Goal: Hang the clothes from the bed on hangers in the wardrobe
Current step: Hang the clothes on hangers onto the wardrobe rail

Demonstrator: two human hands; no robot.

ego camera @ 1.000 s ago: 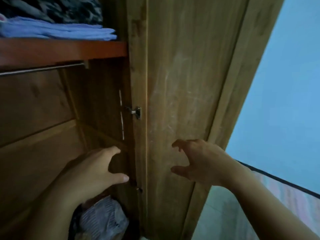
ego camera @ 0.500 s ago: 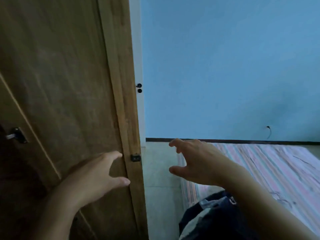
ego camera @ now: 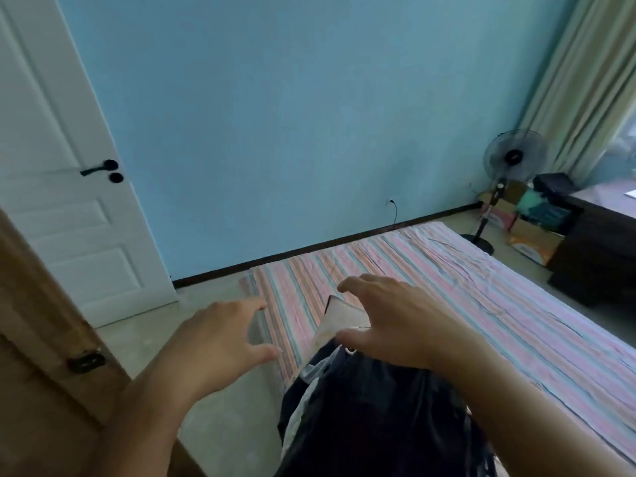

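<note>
Reaching empty, fingers spread, the left hand point(ego camera: 220, 342) and right hand point(ego camera: 395, 321) hovered above dark clothes point(ego camera: 371, 407) on the bed point(ego camera: 464, 304), seemingly about to grasp one garment.

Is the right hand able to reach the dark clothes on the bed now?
Probably yes. The right hand is open just above the dark clothes on the bed, with nothing between them.
</note>
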